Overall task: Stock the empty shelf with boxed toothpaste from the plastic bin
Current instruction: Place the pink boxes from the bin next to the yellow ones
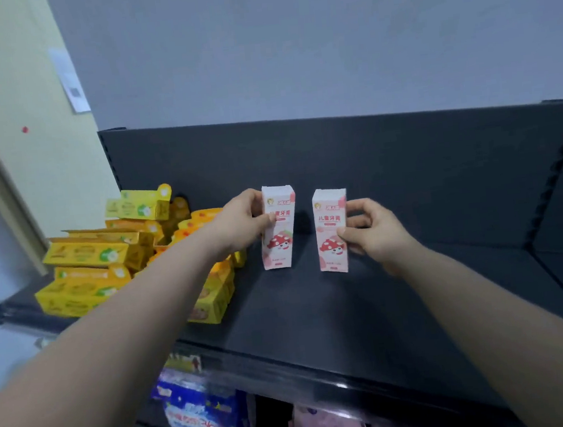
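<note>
Shelf [402,305] bears two upright boxes [277,227].

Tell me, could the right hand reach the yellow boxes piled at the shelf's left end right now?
Probably not easily. The right hand is shut on a pink box, and the left hand with its own pink box stands between it and the yellow boxes.

Two pink toothpaste boxes [277,227] [331,231] stood upright on one shelf [417,286]; the piled yellow boxes [88,254] were too jumbled to count.

Blue packages [203,417] below; wall notice [71,82]
</note>
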### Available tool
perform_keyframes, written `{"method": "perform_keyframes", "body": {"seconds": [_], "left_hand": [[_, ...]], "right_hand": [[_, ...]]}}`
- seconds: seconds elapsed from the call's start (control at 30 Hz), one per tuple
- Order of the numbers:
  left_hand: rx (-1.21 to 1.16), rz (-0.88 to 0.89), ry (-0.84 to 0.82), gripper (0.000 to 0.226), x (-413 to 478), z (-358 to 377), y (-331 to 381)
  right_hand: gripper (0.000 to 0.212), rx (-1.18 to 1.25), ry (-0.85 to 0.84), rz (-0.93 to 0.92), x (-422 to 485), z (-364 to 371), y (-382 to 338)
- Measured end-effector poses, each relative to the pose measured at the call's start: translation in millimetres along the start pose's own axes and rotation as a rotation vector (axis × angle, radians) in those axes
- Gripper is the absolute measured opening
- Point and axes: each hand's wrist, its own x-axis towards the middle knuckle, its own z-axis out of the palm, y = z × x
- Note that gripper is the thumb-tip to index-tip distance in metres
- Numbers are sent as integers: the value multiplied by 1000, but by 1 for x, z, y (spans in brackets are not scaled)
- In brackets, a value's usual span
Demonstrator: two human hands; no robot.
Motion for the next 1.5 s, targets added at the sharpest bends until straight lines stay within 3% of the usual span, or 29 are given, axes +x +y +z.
{"method": "perform_keyframes", "body": {"seconds": [0.43,0.6,0.67,0.77,1.1,1.5], "left_hand": [[61,30,-145,35,101,-16,-38],[168,59,-112,73,105,-18,-38],[265,125,-59,83,99,-23,-31],[386,340,31,78,76,-23,-8],[363,873,-1,73,-61,62,70],[66,1102,-397,72,-336,192,144]], "right_hand": [[35,-72,139,76,90,56,14],[55,-247,184,75,89,65,19],[68,-334,231,63,78,65,17],[67,-408,333,3,48,57,9],[68,-870,515,-119,-142,-8,-25],[69,-1256,869,305,-504,-62,-33]]}}
